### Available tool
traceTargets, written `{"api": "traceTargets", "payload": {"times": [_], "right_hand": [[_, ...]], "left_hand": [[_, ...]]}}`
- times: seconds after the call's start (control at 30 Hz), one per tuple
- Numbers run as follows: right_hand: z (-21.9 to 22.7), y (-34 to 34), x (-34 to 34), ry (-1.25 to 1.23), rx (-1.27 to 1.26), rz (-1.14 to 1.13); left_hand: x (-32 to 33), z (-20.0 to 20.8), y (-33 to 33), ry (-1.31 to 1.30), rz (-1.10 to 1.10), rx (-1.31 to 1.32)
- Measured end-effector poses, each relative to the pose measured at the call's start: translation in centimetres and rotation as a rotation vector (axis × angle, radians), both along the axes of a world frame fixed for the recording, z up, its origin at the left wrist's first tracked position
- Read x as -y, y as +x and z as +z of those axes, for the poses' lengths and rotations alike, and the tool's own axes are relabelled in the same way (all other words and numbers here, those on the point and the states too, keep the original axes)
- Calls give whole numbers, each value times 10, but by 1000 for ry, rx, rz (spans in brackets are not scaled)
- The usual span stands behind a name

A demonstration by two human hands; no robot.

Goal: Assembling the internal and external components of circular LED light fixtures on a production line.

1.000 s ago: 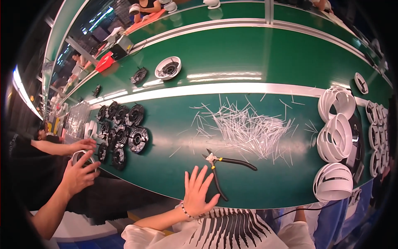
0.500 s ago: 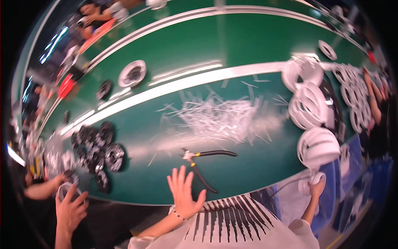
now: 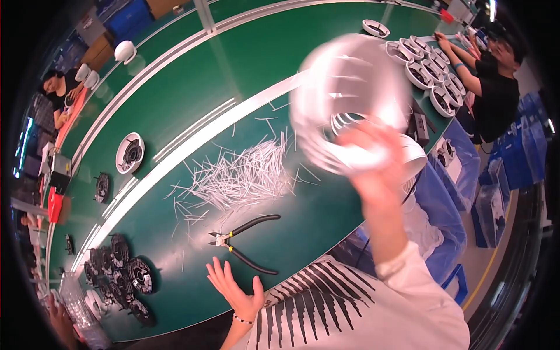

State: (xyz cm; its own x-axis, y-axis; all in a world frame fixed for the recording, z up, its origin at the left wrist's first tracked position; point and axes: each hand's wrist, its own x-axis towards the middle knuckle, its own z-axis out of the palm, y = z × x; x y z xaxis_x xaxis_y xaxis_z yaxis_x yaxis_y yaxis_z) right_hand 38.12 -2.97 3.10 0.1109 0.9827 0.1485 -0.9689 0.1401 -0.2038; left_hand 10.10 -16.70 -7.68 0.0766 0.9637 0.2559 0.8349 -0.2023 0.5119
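Note:
My right hand (image 3: 376,175) is raised over the right side of the table and smeared by motion. It grips a white round plastic shell (image 3: 312,114), also blurred; the exact hold of the fingers cannot be made out. My left hand (image 3: 236,291) is palm-up near the front edge, fingers apart and holding nothing. Just beyond its fingertips lie black-handled cutting pliers (image 3: 239,239), jaws to the left and handles spread. Behind the raised hand, more white shells (image 3: 414,157) are partly hidden.
A heap of thin white strips (image 3: 245,178) covers the middle of the green table (image 3: 315,210). Black round parts (image 3: 119,268) cluster at the left. White shells with black insides (image 3: 431,70) stand far right, near a co-worker (image 3: 496,76). Blue-lined bins (image 3: 437,216) adjoin the right edge.
My right hand has risen from beside the table's right edge to above it, with the white shell. My view has turned right; my left hand stays open near the pliers.

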Motion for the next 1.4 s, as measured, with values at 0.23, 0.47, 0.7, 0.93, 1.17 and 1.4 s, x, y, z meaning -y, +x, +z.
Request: {"api": "traceTargets", "payload": {"times": [0.23,0.47,0.7,0.93,1.17,1.4], "right_hand": [[-102,-7,-143,-277,40,-145],[-98,-7,-125,-637,303,-169],[-76,-8,-86,-399,319,-363],[-65,-19,12,-310,865,-289],[-106,207,147,-346,790,-1024],[-339,323,125,-1226,2461,-96]], "left_hand": [[0,-1,1,62,-15,57],[3,0,-4,32,-7,63],[-3,0,4,53,-31,41],[-5,-11,0,180,-81,-5],[-5,-10,6,151,-145,-322],[-8,21,41,-220,18,-505]]}}
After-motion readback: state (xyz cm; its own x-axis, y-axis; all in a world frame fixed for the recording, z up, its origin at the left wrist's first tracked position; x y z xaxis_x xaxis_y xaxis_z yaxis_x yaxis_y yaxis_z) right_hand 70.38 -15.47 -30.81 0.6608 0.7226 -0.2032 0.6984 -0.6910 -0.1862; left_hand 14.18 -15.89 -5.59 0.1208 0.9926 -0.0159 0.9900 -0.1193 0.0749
